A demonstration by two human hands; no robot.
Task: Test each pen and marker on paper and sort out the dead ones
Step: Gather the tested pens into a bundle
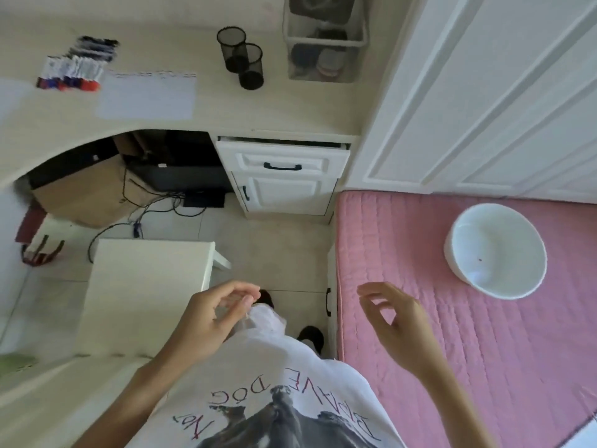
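The left hand's point(213, 321) fingers point(240, 291) are loosely curled, thumb near the fingertips, with nothing in them; the palm faces inward and the bare forearm runs down to the lower left. The right hand point(397, 321) is likewise relaxed and holds nothing, its fingers point(371, 291) lightly bent above the edge of the pink quilted bed cover point(484, 350). Both hands hover in front of a white T-shirt point(290, 399) printed with a dark animal picture and lettering that reads "NOT BRAVE DOG".

The blurred row of pens and markers point(77, 67), some with red and blue caps, lies well apart on the pale wooden desk point(274, 105), just beside a white lined sheet of paper point(148, 98) with faint scribbles along its far edge; these cannot be read. Two black mesh pen cups point(240, 56) stand touching each other further right. A round white plastic bowl point(496, 250) sits on the bed cover.
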